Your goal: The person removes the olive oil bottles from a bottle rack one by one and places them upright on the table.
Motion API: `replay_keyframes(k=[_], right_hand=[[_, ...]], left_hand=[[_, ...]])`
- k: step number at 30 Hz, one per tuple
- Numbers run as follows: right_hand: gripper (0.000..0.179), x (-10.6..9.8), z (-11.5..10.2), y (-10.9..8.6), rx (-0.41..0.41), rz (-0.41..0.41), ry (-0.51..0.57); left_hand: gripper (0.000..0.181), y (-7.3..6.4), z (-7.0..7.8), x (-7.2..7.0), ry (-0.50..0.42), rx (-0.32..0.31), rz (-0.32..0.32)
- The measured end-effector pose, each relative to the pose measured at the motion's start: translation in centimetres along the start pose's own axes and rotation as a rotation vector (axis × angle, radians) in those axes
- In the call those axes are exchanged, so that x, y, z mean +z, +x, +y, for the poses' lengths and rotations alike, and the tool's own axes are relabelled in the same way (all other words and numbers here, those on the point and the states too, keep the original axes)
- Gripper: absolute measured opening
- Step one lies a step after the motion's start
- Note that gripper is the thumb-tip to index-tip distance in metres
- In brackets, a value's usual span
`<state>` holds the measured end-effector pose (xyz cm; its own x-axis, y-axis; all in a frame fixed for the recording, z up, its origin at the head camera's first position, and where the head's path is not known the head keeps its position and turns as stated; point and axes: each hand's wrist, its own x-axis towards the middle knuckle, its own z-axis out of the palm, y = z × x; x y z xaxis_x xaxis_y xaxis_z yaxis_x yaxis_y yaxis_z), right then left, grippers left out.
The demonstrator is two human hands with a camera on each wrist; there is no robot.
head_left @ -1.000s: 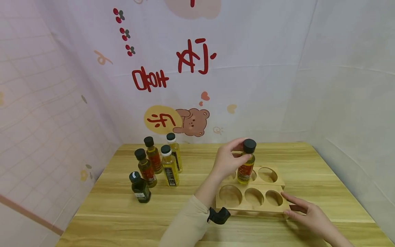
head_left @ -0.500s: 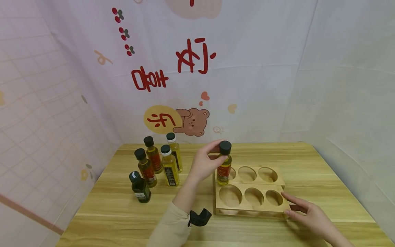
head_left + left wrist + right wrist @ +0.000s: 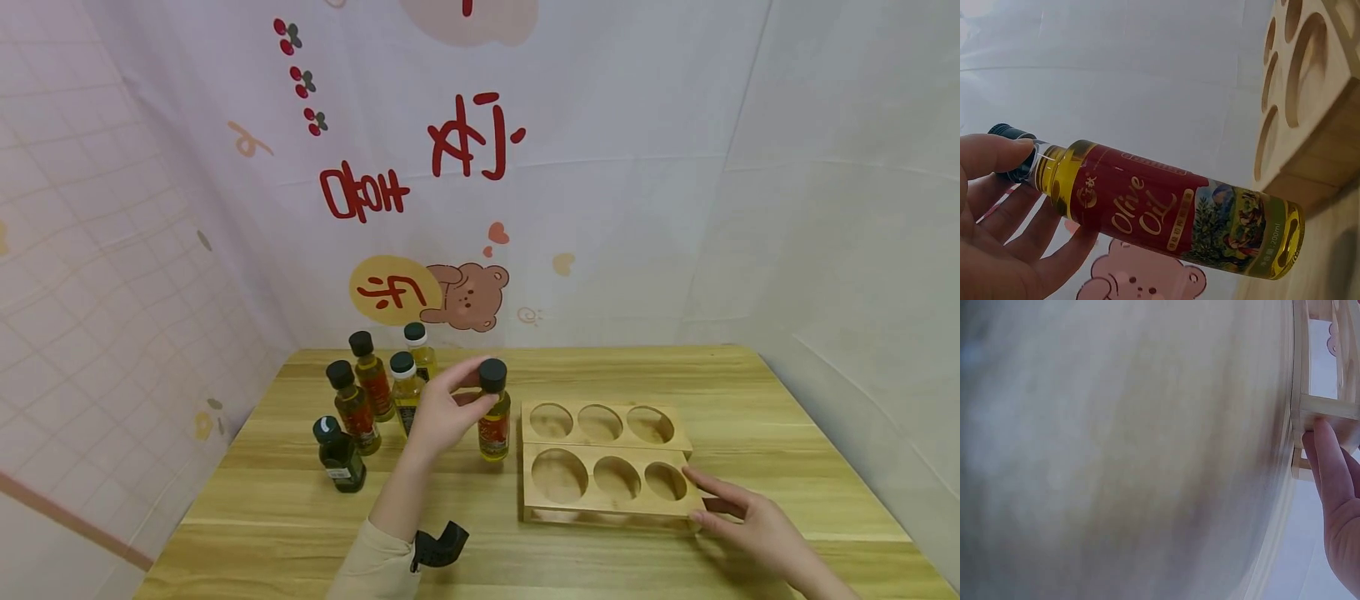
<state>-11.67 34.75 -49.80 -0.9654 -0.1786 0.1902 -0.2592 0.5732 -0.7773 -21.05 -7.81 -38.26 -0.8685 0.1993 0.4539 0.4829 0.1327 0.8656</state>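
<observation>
Thumb and fingers of my left hand [image 3: 444, 414] pinch an olive oil bottle [image 3: 493, 427] by its neck, just under the black cap. In the left wrist view the bottle [image 3: 1166, 212] shows a red "Olive Oil" label and golden oil. It is upright, left of a two-tier wooden rack [image 3: 617, 499] with round holes; whether its base touches the table cannot be told. My right hand [image 3: 750, 521] touches the right end of the rack. In the right wrist view its extended fingers [image 3: 1333, 459] lie against the rack's end piece [image 3: 1329, 407].
Left of my left hand stand two more red-labelled bottles [image 3: 358, 419], two pale-oil bottles with white collars [image 3: 406, 392], partly behind the hand, and a short dark green bottle [image 3: 342, 463]. A printed cloth [image 3: 615, 208] hangs behind the wooden table [image 3: 262, 533].
My left hand has carried the olive oil bottle leftward, from over the rack's rear row to beside the rack. The right hand and the rack have stayed put.
</observation>
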Motion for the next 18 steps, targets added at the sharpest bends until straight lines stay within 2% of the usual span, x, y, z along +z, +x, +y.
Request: replay_keyframes(k=[8,18], right_hand=[[0.056,0.1,0.2,0.0,-0.016,0.004,0.006],[0.056,0.1,0.3,-0.1,-0.017,0.004,0.011]], left_hand=[[0.048,-1.9,-1.0,-2.0,0.040,-0.066,0.042],[0.049,-3.9,-1.8,-5.4,0.113,-0.140,0.112]])
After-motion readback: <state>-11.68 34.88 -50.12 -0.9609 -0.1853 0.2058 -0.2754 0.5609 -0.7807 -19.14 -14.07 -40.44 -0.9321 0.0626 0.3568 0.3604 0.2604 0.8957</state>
